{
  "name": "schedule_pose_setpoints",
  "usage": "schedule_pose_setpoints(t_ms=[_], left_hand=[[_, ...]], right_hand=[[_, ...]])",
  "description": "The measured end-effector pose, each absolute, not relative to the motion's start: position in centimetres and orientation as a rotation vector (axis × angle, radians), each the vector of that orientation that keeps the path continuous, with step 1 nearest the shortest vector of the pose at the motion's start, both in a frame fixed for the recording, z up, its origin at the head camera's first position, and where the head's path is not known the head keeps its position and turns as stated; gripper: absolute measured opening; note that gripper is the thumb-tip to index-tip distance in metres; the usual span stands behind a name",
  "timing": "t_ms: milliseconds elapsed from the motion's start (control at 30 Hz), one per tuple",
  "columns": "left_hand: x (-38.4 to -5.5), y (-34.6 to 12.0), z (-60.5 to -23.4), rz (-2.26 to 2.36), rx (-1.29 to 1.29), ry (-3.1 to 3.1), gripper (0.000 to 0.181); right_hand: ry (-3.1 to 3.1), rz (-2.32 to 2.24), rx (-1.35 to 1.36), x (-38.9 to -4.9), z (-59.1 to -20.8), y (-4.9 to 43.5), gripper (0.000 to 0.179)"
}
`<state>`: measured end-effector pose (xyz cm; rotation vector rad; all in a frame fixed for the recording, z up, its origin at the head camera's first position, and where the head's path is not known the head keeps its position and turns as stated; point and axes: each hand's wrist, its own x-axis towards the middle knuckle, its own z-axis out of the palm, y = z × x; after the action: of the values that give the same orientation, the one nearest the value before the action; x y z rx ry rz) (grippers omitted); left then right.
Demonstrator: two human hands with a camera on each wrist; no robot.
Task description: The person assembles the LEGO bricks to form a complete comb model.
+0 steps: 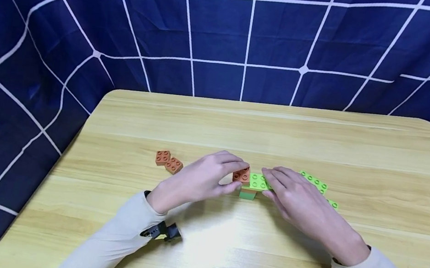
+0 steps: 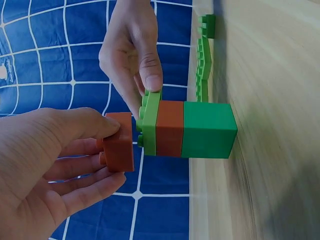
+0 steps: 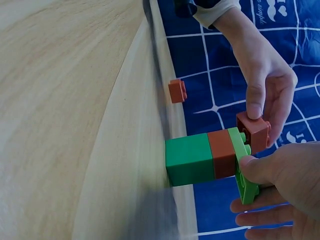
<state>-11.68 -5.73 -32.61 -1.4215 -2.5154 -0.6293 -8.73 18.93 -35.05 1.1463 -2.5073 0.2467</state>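
Note:
My left hand (image 1: 202, 176) pinches an orange-brown toy brick (image 2: 119, 141) between thumb and fingers. That brick is close over the studs at the left end of a light green flat brick (image 1: 256, 181), with a narrow gap showing in the left wrist view. Below the flat brick sit another orange-brown brick (image 2: 170, 128) and, at the bottom, a taller green block (image 2: 209, 130) standing on the table. The right hand (image 1: 304, 205) holds the flat brick's right part, its thumb (image 3: 255, 169) on the near side and its fingers on the far side.
Two orange-brown bricks (image 1: 173, 165) lie left of my left hand on the wooden table (image 1: 150, 117). Beyond the right hand are several light green studded pieces (image 1: 313, 181), partly hidden by it. A blue cloth (image 1: 222, 28) with white lines hangs behind the table.

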Motion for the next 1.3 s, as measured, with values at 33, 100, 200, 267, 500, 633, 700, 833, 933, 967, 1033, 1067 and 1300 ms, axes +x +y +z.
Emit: schedule_pose_setpoints(t_ms=[33, 100, 200, 267, 500, 633, 700, 833, 933, 967, 1033, 1067, 1300], left_hand=[[-11.7, -5.6, -32.6, -0.625, -1.427, -2.508, 0.035], [-11.7, -5.4, -32.6, -0.627, -1.439, -2.500, 0.035], [-11.8, -5.1, -32.6, -0.642, -1.455, -2.503, 0.037], [-11.8, -5.0, -32.6, -0.662, -1.456, -2.514, 0.040], [-11.8, -4.6, -32.9, -0.765, -1.464, -2.517, 0.042], [-11.9, -4.5, -33.2, -0.813, -1.478, -2.482, 0.032], [-12.0, -4.4, -33.4, -0.833, -1.489, -2.456, 0.026], [-12.1, -4.4, -33.7, -0.863, -1.496, -2.420, 0.020], [-12.2, -4.6, -33.9, -0.879, -1.493, -2.407, 0.022], [-12.2, -4.6, -34.0, -0.892, -1.492, -2.402, 0.023], [-12.3, -4.8, -34.2, -0.938, -1.494, -2.386, 0.023], [-12.4, -4.9, -34.2, -0.964, -1.493, -2.379, 0.024], [-12.4, -5.2, -34.6, -1.067, -1.447, -2.401, 0.029]], right_hand=[[-2.506, 0.247, 1.146, -8.7, -35.0, 18.9, 0.068], [-2.506, 0.246, 1.144, -8.7, -35.0, 18.9, 0.068], [-2.507, 0.246, 1.140, -8.7, -35.1, 18.9, 0.069], [-2.503, 0.245, 1.142, -8.7, -35.1, 18.9, 0.068], [-2.480, 0.247, 1.161, -8.8, -35.3, 18.9, 0.067], [-2.484, 0.252, 1.164, -8.8, -35.3, 19.0, 0.066], [-2.491, 0.255, 1.162, -8.8, -35.3, 19.0, 0.066], [-2.500, 0.258, 1.154, -8.8, -35.3, 19.0, 0.064], [-2.501, 0.257, 1.148, -8.8, -35.3, 19.0, 0.065], [-2.501, 0.255, 1.147, -8.8, -35.3, 19.0, 0.066], [-2.506, 0.254, 1.143, -8.8, -35.2, 19.0, 0.065], [-2.510, 0.254, 1.141, -8.8, -35.2, 19.0, 0.065], [-2.558, 0.354, 1.100, -8.5, -34.6, 18.8, 0.050]])
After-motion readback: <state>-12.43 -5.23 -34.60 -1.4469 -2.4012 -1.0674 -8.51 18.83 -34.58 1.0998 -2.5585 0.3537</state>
